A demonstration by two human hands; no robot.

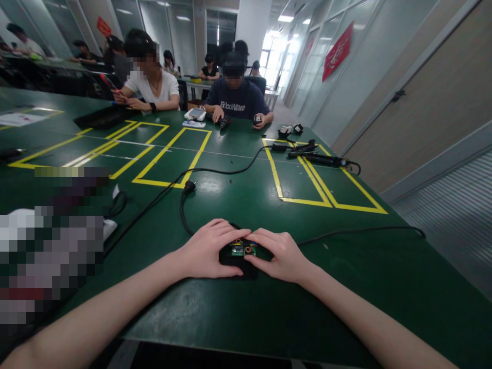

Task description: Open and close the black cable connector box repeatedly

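Between my hands, low over the near part of the table, is a small green circuit board (237, 251) with copper-wound coils, sitting in or on a dark casing (230, 260). My left hand (205, 251) curls around its left side, fingers along the far edge and thumb at the near edge of the casing. From the right, my right hand (282, 255) grips it, fingers at the far side and thumb by the board's near right corner. The fingers hide much of the casing. A black power plug (189, 186) lies beyond my left hand, its cord running back behind that hand.
Yellow tape rectangles (159, 183) mark the green table (238, 323). A black cable (226, 171) crosses it to a dark tool (326, 160) at the right. Across the table, one person handles a small object beside a power drill (224, 123); another sits near a black tray (100, 118).
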